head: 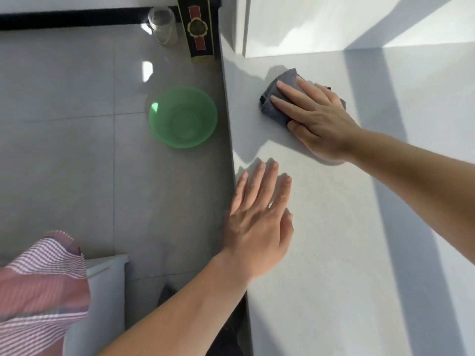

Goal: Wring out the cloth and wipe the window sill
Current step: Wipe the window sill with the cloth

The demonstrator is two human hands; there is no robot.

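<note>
The right hand [321, 119] is pressing down flat on the grey cloth [279, 84], its fingers lying straight and slightly spread across the folded fabric rather than curling round it. The cloth is lying on the white window sill [334, 253], toward 1 o'clock in the view, near the sill's front edge and not far from the corner where the white wall is rising. The thumb is resting along the cloth's near edge.

The left hand [257, 222] is lying palm down on the bare sill close to the middle of the view, fingers straight and fanned, holding nothing; its little-finger side is sitting right at the sill's front edge. The two hands are well apart, the cloth lying toward 1 o'clock from the left hand.

Sunlight is falling in bands across the sill, and both hands are casting shadows on it.

Below the sill, on the grey tiled floor [64, 98], a green basin [164, 129] is sitting at about 10 o'clock. Beyond it, at 11 to 12 o'clock, a clear glass jar [163, 25] is standing just beside a dark patterned box [198, 29]. At 7 o'clock, a pink striped fabric [38, 278] is draping over a white container [108, 291].
</note>
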